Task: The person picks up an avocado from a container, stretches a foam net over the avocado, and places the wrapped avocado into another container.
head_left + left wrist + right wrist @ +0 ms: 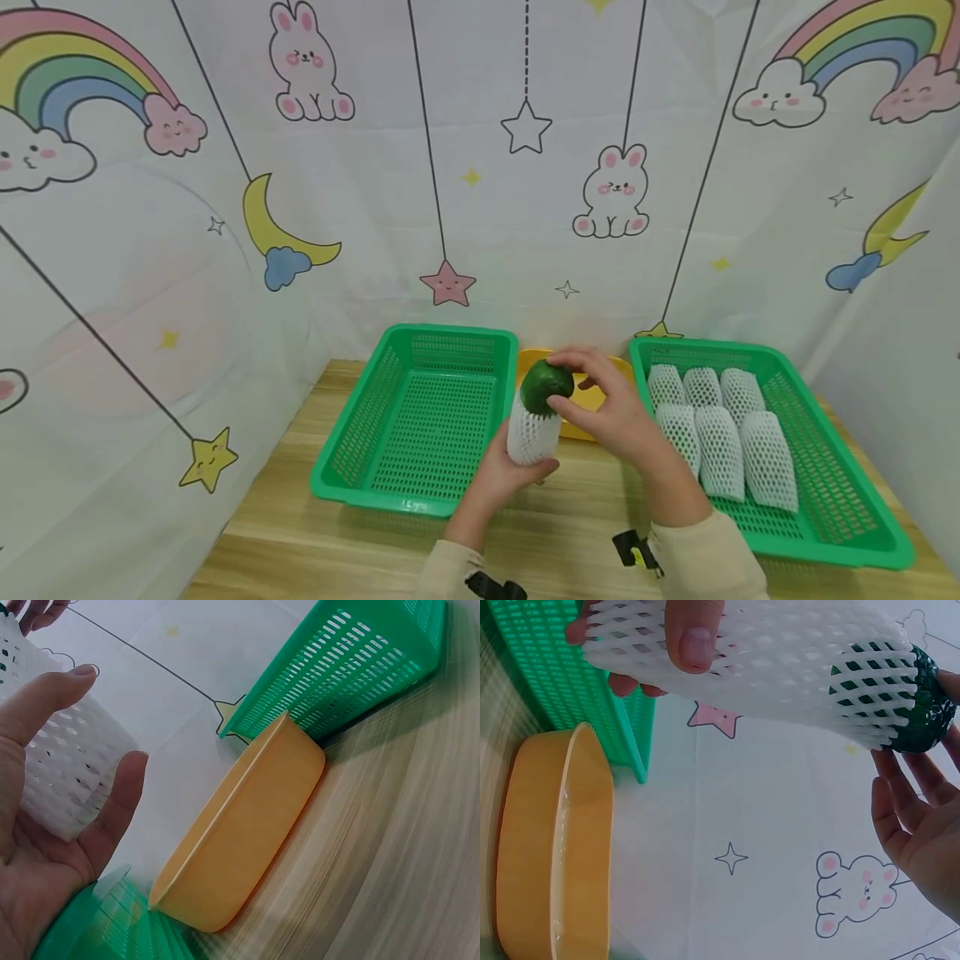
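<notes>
A white foam net sleeve (534,437) stands upright in front of me, with a dark green fruit (546,386), which looks like an avocado, partly inside its upper end. My left hand (501,477) grips the sleeve near its lower end, the thumb across the front in the right wrist view. With thumb and fingers, my right hand (613,412) holds the fruit's exposed top. The sleeve's mesh (780,667) covers the fruit's lower part in the right wrist view. The left wrist view shows the lower sleeve (75,765) against my left palm; the fruit is mostly out of frame there.
At the left on the wooden table (277,525) stands a green basket (431,429) with nothing visible inside. A second green basket (840,475) at the right holds several foam-wrapped pieces (720,454). Between them, behind my hands, sits an orange-yellow basin (244,832). A patterned cloth hangs behind.
</notes>
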{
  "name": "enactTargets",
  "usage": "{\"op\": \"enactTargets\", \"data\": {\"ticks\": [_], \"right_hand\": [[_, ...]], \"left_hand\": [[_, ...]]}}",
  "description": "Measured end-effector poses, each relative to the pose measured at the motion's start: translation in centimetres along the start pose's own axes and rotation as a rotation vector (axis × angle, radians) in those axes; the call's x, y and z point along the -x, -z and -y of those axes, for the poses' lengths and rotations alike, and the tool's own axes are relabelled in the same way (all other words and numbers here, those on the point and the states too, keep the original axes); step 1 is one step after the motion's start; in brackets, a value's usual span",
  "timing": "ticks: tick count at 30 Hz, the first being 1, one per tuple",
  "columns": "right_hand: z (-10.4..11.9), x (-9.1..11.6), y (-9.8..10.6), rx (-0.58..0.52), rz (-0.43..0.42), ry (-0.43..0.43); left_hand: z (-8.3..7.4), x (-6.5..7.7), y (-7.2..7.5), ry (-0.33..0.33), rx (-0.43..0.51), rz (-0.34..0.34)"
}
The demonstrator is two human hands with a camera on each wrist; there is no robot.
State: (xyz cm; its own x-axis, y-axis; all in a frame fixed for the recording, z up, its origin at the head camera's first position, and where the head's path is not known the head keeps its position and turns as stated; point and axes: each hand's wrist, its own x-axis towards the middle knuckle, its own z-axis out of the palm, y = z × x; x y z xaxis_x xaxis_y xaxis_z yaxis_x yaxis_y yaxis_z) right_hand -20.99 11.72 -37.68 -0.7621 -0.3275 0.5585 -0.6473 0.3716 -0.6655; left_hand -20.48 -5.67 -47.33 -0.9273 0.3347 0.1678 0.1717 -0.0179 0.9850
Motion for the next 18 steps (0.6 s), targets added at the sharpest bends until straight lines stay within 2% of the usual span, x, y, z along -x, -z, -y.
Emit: {"op": "enactTargets", "data": {"ticks": [8, 18], "right_hand": [[-0.1, 0.2, -0.8, 0.053, 0.087, -0.097], [-0.7, 0.6, -1.5, 0.081, 0.093, -0.155]], "left_hand": [[0.1, 0.0, 0.0, 0.013, 0.008, -0.002], [-0.1, 0.0, 0.1, 0.006, 0.004, -0.009]]}}
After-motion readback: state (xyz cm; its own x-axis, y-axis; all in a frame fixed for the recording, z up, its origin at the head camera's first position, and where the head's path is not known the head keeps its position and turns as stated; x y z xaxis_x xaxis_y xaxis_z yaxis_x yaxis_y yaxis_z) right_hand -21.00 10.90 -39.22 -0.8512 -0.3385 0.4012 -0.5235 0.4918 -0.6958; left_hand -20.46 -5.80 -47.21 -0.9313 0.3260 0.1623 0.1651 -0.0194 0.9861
